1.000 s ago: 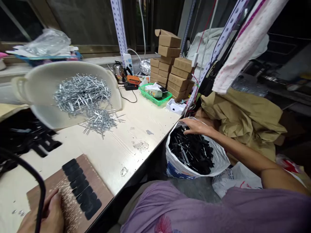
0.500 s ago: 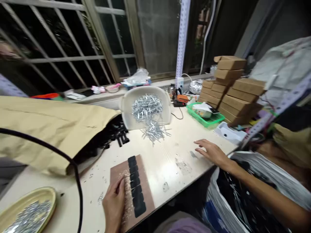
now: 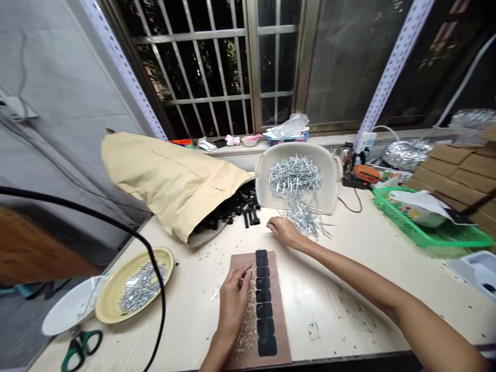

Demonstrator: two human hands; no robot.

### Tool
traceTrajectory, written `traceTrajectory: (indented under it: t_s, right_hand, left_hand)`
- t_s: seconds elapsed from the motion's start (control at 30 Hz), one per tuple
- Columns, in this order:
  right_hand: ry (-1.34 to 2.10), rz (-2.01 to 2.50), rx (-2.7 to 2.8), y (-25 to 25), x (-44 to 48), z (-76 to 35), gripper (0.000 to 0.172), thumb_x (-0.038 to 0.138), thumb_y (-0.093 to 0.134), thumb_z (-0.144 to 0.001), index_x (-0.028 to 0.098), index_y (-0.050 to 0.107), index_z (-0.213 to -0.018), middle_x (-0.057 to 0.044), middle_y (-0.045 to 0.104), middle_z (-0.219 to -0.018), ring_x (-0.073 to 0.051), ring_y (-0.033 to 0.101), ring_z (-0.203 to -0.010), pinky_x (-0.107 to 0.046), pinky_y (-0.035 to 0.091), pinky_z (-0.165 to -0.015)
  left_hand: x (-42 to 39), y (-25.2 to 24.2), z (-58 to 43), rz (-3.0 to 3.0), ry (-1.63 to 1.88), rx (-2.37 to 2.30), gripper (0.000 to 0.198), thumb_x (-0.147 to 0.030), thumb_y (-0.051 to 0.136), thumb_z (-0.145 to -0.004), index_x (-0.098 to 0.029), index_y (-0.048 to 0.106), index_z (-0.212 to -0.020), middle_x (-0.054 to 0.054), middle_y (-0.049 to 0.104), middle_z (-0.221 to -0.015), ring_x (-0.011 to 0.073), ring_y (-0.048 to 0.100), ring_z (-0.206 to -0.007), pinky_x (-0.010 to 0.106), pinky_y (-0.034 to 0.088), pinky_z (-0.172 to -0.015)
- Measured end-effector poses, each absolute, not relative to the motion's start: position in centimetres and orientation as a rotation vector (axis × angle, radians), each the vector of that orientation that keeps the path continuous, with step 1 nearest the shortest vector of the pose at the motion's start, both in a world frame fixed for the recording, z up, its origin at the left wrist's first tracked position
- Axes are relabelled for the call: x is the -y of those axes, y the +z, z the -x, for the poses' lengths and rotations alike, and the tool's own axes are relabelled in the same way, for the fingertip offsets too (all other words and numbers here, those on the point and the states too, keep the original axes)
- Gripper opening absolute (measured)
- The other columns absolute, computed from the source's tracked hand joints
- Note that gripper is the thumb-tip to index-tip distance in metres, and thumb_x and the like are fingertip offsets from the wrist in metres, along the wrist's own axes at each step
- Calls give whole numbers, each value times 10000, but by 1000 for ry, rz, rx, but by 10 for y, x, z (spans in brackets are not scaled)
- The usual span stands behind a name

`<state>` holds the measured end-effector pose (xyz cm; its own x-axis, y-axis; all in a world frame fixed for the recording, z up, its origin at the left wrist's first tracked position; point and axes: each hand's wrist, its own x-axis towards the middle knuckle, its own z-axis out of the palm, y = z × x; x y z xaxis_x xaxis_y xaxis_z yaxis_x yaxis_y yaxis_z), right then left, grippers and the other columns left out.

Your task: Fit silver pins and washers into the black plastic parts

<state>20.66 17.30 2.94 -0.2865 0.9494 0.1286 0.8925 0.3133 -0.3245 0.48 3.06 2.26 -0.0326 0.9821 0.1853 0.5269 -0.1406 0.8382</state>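
My left hand [image 3: 235, 292] rests over a brown board [image 3: 282, 310], its thumb and fingers pinched together. Anything between those fingertips is too small to make out. Right beside them, a row of several black rounded pads [image 3: 264, 296] runs along the board, and pale crumbs [image 3: 250, 320] are scattered on its left part. My right hand [image 3: 284, 231] reaches across the table, fingers bent and close together, with their grip hidden. It is between black plastic parts [image 3: 250, 214] spilling from a paper sack [image 3: 186, 181] and a heap of thin metal pins [image 3: 304, 217].
The pins spill from a tilted white tub [image 3: 329, 181] at the back. At left are a yellow bowl [image 3: 104, 302] of small metal pieces, a white plate [image 3: 58, 310], green-handled scissors [image 3: 83, 343] and a hanging black cable [image 3: 160, 294]. A green basket [image 3: 422, 232] and cardboard boxes [image 3: 449, 175] stand at right.
My right hand has swung left from the table's right side to the black parts and pins, its fingers drawing in. The view has turned left. My left hand stays on the board.
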Motion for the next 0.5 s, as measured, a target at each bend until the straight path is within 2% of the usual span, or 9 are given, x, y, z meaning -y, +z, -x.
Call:
traceTrajectory:
  t_s: [0.1,0.2,0.33,0.43,0.5]
  right_hand:
    - [237,1750,2228,25,-200,-160,280,392,392,-934,198,563,-1042,-89,613,-1042,-205,588,-936,-294,396,-775]
    - [186,1888,2142,17,-224,-118,443,506,463,-875,156,492,-1145,-168,573,-1079,-299,549,-1005,-403,387,-808]
    - [178,1996,2104,4,-243,-89,531,444,638,-760,151,470,-1170,-198,532,-1124,-335,512,-1043,-424,380,-812]
    - [221,2040,2089,-2,-248,-90,537,351,651,-735,171,446,-1197,-183,531,-1122,-322,521,-1027,-393,399,-769]
    - [249,2060,2087,-2,-247,-98,554,346,640,-725,190,430,-1214,-162,543,-1105,-315,531,-1013,-378,409,-744]
  left_hand:
    - [-34,28,-5,-1658,1071,-1566,312,-362,487,-857,-213,673,-1059,71,658,-1017,203,619,-939,326,508,-792]
    - [-41,29,1,-1600,1090,-1579,295,-351,509,-845,-205,688,-1028,76,661,-993,205,618,-920,322,499,-786]
    - [-57,27,19,-1504,1174,-1583,278,-360,552,-816,-218,701,-1003,69,671,-948,192,618,-839,304,484,-761]
    - [-71,22,33,-1292,1216,-1544,306,-384,592,-784,-191,701,-995,63,676,-853,153,599,-656,261,477,-612]
    - [-83,16,39,-1091,1203,-1477,372,-398,605,-773,-152,672,-1043,50,661,-749,114,537,-502,227,418,-463]
